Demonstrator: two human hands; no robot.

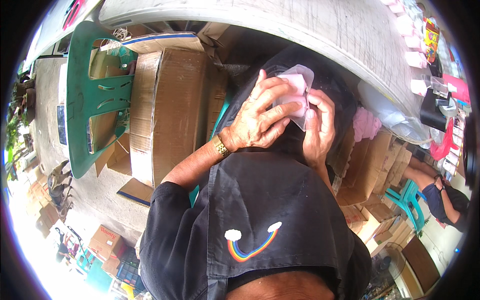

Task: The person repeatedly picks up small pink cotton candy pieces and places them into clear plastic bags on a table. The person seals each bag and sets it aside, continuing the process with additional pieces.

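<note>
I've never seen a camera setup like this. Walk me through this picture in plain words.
There is no machine here, only a person's bare hands. The camera sits on that person's head and looks down, so the black cloth apron with a rainbow is the wearer's own. Its wide lens bends straight edges near the rim. The left hand, with a gold-coloured wristwatch at the wrist, and the right hand together hold clear plastic wrapping around pale pink pieces. Ahead runs a long whitish tabletop, with small pink bundles toward its right end. At left stand a large brown cardboard box and a green plastic chair.
</note>
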